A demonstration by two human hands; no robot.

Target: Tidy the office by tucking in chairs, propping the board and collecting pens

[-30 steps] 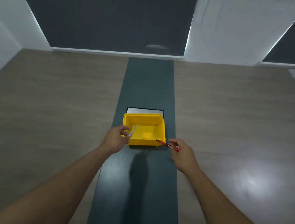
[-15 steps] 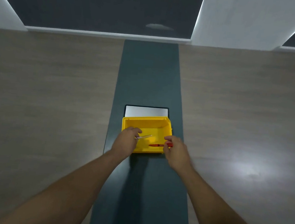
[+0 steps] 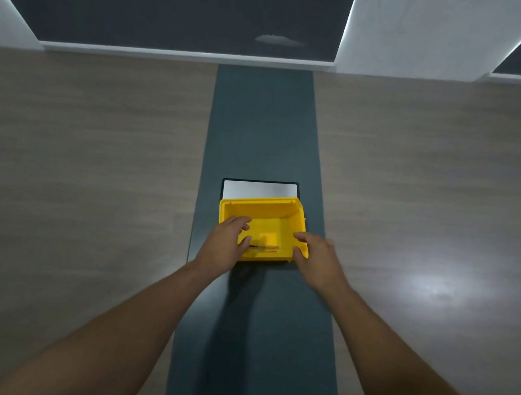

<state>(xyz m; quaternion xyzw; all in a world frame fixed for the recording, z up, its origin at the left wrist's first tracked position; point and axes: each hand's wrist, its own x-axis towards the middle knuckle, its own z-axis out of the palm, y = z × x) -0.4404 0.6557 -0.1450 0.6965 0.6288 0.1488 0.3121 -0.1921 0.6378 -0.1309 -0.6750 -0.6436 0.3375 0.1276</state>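
A yellow plastic bin [image 3: 262, 201] stands on the dark centre strip [image 3: 261, 126] of a long wooden table [image 3: 96, 146]. Two pens [image 3: 263, 247] lie blurred against the inside of its front wall, one dark and clear, one red. My left hand [image 3: 222, 246] hangs over the bin's left front corner with its fingers apart, the fingertips just beside the pens. My right hand [image 3: 319, 257] is at the right front corner, fingers and thumb spread on either side of the wall, holding no pen.
A flat white panel with a dark frame [image 3: 258, 190] lies in the strip right behind the bin. Dark window panels and white wall sections [image 3: 418, 30] rise past the table's far edge.
Both hands moved forward to the bin and let go of their pens. The clear pen from my left hand and the red pen from my right now lie inside the bin.
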